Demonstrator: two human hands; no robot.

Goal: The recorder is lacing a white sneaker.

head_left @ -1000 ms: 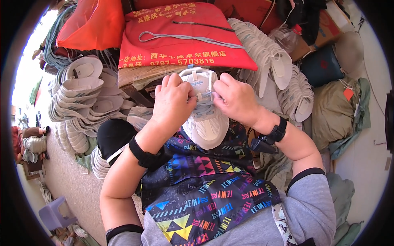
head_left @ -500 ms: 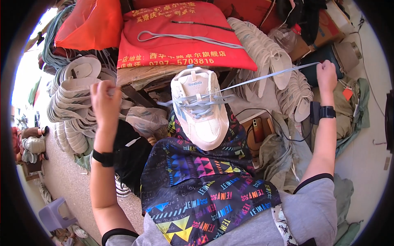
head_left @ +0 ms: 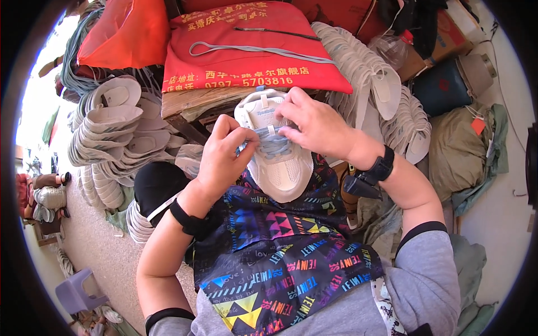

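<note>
A white sneaker (head_left: 283, 180) lies in front of me with its toe toward me, above my patterned apron (head_left: 286, 252). Pale blue shoelace (head_left: 274, 147) crosses its tongue in several rows. At the shoe's left side my left hand (head_left: 224, 154) is closed, thumb and forefinger pinching the lace by the upper eyelets. My right hand (head_left: 319, 126) bends over the right side of the opening, its fingers curled and thumb against the tongue near the top lace row. What lies between those right fingertips is hidden.
A red cloth (head_left: 252, 50) covers a wooden stand (head_left: 179, 106) beyond the shoe; a looped grey lace (head_left: 263, 52) and a dark thin tool (head_left: 277, 32) lie on it. Stacked shoe parts (head_left: 106, 131) stand at left, more (head_left: 364, 73) at right. A lilac stool (head_left: 81, 291) is at lower left.
Both hands have come inward to the shoe from far apart. The lace stretched out to the right by my right hand no longer shows stretched. My left hand now pinches the lace.
</note>
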